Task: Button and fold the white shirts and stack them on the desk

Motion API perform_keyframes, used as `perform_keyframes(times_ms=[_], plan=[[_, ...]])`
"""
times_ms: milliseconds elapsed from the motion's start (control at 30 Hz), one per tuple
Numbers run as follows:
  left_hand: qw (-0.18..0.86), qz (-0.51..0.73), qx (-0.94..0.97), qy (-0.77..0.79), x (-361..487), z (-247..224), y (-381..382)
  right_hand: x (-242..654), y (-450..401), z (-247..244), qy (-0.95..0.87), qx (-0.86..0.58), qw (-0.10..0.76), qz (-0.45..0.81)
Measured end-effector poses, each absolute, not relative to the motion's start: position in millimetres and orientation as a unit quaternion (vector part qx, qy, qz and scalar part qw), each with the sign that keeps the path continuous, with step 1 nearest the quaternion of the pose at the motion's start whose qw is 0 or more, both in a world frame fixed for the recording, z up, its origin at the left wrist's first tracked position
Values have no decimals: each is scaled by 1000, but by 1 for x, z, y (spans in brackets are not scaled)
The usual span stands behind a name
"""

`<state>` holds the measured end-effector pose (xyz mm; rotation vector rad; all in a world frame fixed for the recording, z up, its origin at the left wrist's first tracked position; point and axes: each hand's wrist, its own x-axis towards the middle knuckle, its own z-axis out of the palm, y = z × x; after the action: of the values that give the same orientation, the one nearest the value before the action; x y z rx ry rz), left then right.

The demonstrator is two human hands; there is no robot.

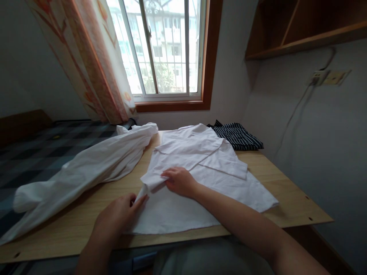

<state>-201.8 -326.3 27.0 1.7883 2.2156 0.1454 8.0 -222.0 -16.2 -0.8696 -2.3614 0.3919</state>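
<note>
A white shirt (183, 208) is spread on a wooden board, with one sleeve (226, 166) folded across its upper part on the right. Another folded strip of the cloth runs toward the left edge. My left hand (123, 210) pinches the shirt's left edge between thumb and fingers, near the lower corner. My right hand (182, 181) lies over the folded strip, its fingers closed on the cloth; the fingertips are partly hidden.
A second white garment (94, 160) lies loosely along the board's left side, partly over a checked bed cover (25, 152). Black striped cloth (239, 135) sits folded at the back right. The wooden board (298, 202) ends near my body. A window (163, 49) and curtain (94, 57) stand behind.
</note>
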Motion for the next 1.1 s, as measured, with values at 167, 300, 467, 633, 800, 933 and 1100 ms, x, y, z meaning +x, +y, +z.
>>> perform_keyframes(times_ms=[167,300,467,633,800,933,1100], plan=[[140,39,629,764,-201,25,-316,0,-225,-19,-919,-298,244,84],[184,71,627,754,-198,20,-310,0,-220,-24,-928,-271,243,79],[221,115,631,735,-196,22,-308,4,-215,-20,-892,-270,337,131],[260,216,612,715,-197,23,-311,14,-213,-19,-888,-223,376,146],[323,319,559,694,-195,28,-316,21,-216,-24,-932,-169,297,124],[382,361,516,676,-190,35,-318,21,-219,-22,-943,-180,254,114],[453,379,479,649,-184,41,-317,17,-226,-19,-937,-206,252,131]])
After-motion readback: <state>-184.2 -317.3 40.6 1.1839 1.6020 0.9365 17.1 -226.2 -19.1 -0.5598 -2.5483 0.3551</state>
